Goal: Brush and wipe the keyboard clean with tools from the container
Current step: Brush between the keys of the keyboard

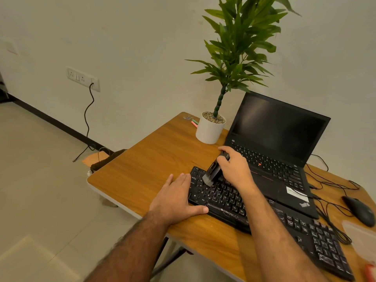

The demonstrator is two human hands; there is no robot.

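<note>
Hands: two were in view. The left hand (176, 200) lay flat with straight fingers on the table at the keyboard's left end, its thumb against the keyboard's front edge. The right hand (234, 166) had its fingers curled round a brush.
Brush: one, a dark-handled brush (212, 173), was tilted with its pale bristles down on the keys at the keyboard's upper left corner.
Keyboard: one black keyboard (264, 218) lay diagonally across the front of the table, just in front of the laptop, its right end reaching the table's near right part.
Container: one translucent container (362, 239) showed only in part at the right edge, near the keyboard's right end; its contents could not be told.
Laptop: one black laptop (278, 143) stood open with a dark screen behind the keyboard.
Mouse: one black mouse (359, 210) sat to the right of the laptop, among thin black cables.
Plant: one leafy plant in a white pot (209, 129) stood at the table's back, just left of the laptop; two small pens, pink and green (195, 122), lay beside the pot.
Surface: a wood-grain table (146, 165) with a pale edge.
Room: a plain pale wall (132, 37) carried one socket panel (83, 78) with a black cable hanging from it; the floor (40, 169) was of light tiles with a dark skirting along the wall.
</note>
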